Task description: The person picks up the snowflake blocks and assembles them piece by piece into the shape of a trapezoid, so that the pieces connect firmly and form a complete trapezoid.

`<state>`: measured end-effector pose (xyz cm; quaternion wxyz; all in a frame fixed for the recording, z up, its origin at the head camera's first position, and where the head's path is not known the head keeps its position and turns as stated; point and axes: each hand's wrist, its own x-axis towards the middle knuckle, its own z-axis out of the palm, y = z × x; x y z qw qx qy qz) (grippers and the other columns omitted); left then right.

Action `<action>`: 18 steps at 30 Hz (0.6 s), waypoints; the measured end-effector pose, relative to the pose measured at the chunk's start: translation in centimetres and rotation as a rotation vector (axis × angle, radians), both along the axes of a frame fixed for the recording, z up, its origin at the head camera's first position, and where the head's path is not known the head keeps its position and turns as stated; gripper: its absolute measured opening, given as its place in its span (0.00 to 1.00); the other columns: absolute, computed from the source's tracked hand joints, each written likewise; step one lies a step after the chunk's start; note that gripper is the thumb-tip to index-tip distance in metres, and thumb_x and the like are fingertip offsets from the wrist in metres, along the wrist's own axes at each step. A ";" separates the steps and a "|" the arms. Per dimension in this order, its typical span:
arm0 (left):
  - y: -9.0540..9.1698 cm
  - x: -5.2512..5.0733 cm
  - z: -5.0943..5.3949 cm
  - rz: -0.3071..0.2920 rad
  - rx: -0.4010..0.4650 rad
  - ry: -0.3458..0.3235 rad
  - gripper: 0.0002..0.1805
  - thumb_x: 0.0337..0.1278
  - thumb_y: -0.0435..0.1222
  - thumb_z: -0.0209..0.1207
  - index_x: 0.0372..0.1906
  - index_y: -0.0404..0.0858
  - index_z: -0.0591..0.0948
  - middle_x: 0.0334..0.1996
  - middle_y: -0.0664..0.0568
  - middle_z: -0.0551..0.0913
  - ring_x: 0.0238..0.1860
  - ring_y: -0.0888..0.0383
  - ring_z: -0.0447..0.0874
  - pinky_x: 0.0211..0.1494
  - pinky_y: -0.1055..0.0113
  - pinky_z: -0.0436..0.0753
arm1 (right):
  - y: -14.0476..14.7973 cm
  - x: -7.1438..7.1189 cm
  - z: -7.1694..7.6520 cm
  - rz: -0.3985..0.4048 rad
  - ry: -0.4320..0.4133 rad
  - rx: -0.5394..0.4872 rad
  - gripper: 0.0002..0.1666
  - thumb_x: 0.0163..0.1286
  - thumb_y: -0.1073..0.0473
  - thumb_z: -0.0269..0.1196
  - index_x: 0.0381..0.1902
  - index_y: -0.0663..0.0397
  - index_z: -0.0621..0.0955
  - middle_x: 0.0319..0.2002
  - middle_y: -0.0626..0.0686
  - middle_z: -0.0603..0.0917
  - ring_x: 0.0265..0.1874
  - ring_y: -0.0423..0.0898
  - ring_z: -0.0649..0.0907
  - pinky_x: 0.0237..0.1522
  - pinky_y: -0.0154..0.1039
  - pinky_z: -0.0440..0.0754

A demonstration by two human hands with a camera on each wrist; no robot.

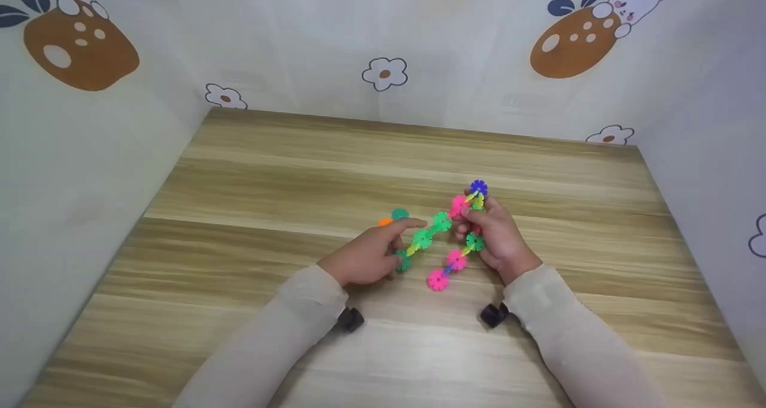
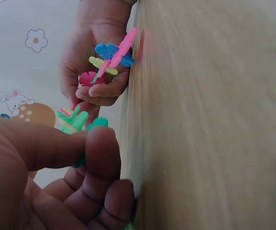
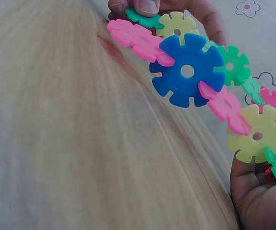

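Note:
A chain of notched plastic snowflake discs, in pink, green, yellow and blue, bends over a dark blue disc [image 1: 479, 188] at its far end. My right hand [image 1: 501, 236] grips the chain near that bend. One strand runs toward me from it and ends in a pink disc [image 1: 437, 280]. The other strand, with a green disc [image 1: 422, 238], slants left to my left hand [image 1: 366, 256]. Between thumb and fingers the left hand pinches the green end disc [image 3: 145, 19], as the right wrist view shows. Close in that view hangs a blue disc [image 3: 187, 71] between pink ones.
Just beyond the left hand, an orange piece [image 1: 385, 222] and a darker green piece [image 1: 400, 215] lie on the wooden table [image 1: 269, 174]. Black wrist mounts [image 1: 494, 316] stick out under both sleeves. Patterned white walls [image 1: 311, 49] enclose the table's back and sides.

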<state>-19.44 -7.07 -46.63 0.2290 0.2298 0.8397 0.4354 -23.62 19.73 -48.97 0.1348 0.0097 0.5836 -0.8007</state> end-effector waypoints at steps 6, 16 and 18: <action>-0.1 0.2 0.3 -0.018 -0.018 -0.016 0.39 0.70 0.24 0.53 0.78 0.61 0.67 0.36 0.49 0.77 0.29 0.54 0.86 0.46 0.60 0.84 | 0.0 0.0 0.1 0.004 -0.003 0.010 0.36 0.79 0.70 0.52 0.80 0.60 0.56 0.28 0.49 0.81 0.24 0.41 0.78 0.28 0.32 0.82; 0.0 0.1 0.1 -0.057 -0.040 0.033 0.37 0.69 0.23 0.51 0.76 0.56 0.69 0.31 0.51 0.77 0.26 0.57 0.83 0.43 0.62 0.82 | -0.1 0.0 0.0 0.014 0.008 0.022 0.35 0.78 0.71 0.53 0.79 0.61 0.58 0.27 0.50 0.83 0.23 0.42 0.79 0.29 0.34 0.82; 0.0 0.1 0.2 -0.060 -0.048 0.045 0.36 0.69 0.23 0.51 0.76 0.56 0.69 0.31 0.52 0.77 0.25 0.58 0.82 0.42 0.62 0.81 | -0.1 0.0 0.0 0.017 0.012 0.017 0.34 0.78 0.71 0.53 0.78 0.62 0.58 0.27 0.51 0.83 0.22 0.42 0.78 0.29 0.34 0.82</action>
